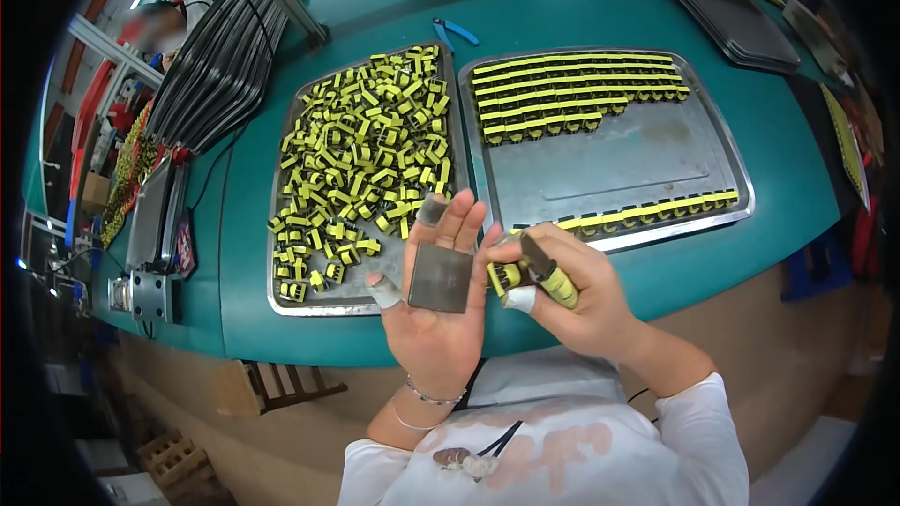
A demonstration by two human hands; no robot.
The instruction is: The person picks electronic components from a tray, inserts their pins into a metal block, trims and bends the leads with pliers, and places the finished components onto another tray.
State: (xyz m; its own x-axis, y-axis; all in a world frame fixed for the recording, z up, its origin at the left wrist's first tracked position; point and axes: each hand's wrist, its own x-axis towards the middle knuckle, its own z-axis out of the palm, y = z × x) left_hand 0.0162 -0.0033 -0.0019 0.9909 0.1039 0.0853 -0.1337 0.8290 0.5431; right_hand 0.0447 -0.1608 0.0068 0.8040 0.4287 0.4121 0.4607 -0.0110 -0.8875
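My left hand (436,328) is palm up with its fingers stretched out, bearing a dark square plate (442,278) across the palm. Grey and white covers wrap some of its fingertips. Close beside it, my right hand (586,295) is closed around a dark flat tool with a yellow-wrapped end (561,288). A small yellow-and-black transformer (504,277) shows at the right thumb and fingers, near the left fingertips. White wrapping covers the right thumb. Behind the hands, a metal tray (323,305) carries a loose heap of similar transformers (366,141).
On the right, a second metal tray (647,159) has transformers in neat rows (572,84) at its back and front edges. Blue cutters (456,32) lie behind the trays. Stacked dark trays (220,61) stand left; more (731,19) lie back right. Another person (169,28) is far left.
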